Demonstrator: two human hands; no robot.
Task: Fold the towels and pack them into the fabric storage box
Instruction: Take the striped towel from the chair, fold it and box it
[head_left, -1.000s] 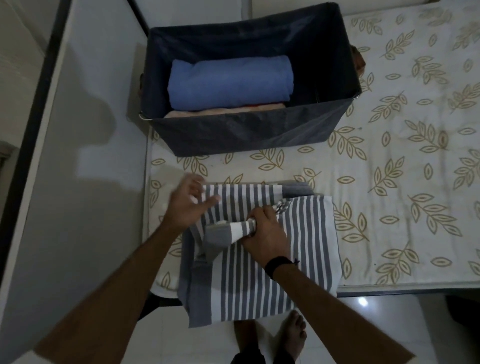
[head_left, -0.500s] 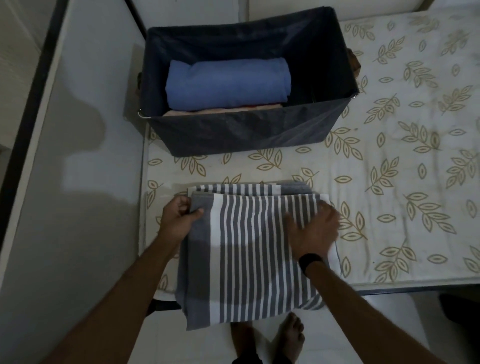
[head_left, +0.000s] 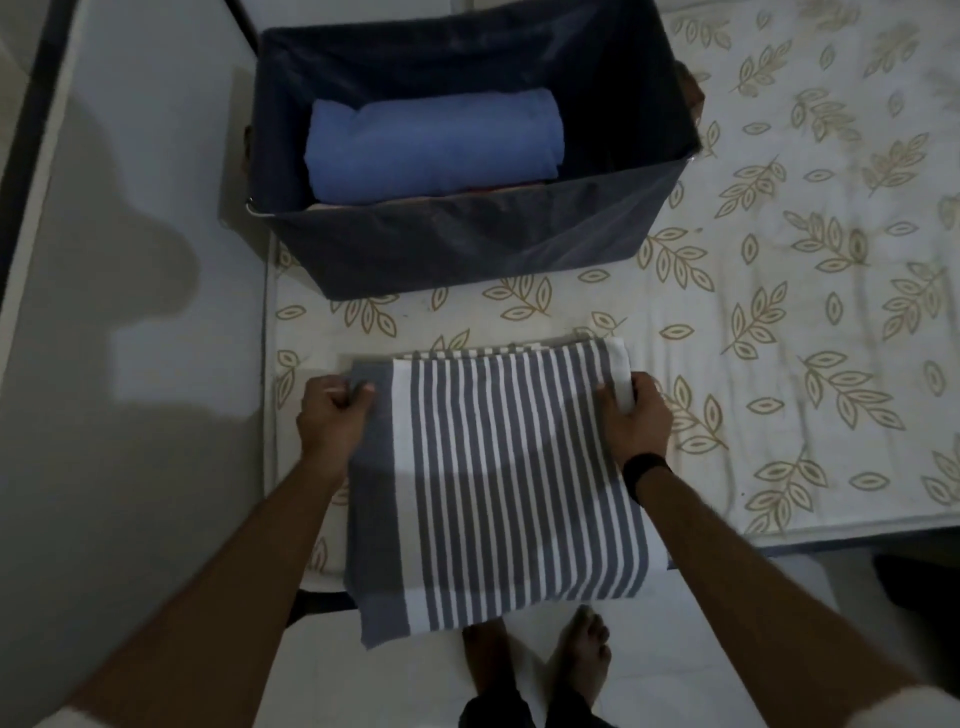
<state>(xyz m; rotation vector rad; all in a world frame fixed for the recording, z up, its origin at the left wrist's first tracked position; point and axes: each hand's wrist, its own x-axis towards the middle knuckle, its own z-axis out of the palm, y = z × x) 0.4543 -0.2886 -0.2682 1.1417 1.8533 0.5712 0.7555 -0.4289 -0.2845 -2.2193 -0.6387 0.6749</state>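
Nearest the camera, two bare feet (head_left: 582, 654) stand on the pale floor (head_left: 727, 597), just below the hanging end of the striped towel (head_left: 498, 478). That towel, grey and white, lies folded on the near edge of the bed (head_left: 779, 312), and its near end droops past the edge toward the floor. The left hand (head_left: 332, 415) is at the towel's left side near its far corner, fingers curled and pinching the grey border. The right hand (head_left: 636, 415) is at the towel's right side near the other far corner, fingers curled round the white edge, which bunches up between thumb and fingers. A black band (head_left: 644, 470) sits on the right wrist, just beside the towel's right edge. Both forearms run in from the bottom of the view along the towel's two sides. The bed's cover is white with a tan leaf print, and it spreads wide to the right of the towel. Beyond the towel, apart from it across a strip of cover, stands the box (head_left: 457, 244), dark blue fabric, open at the top. Inside it a folded blue towel (head_left: 436, 143) lies on top, and a thin sliver of other cloth shows under its near edge; what that is I cannot tell. To the left of the towel and box a grey wall (head_left: 130, 312) rises, with shadows across it.
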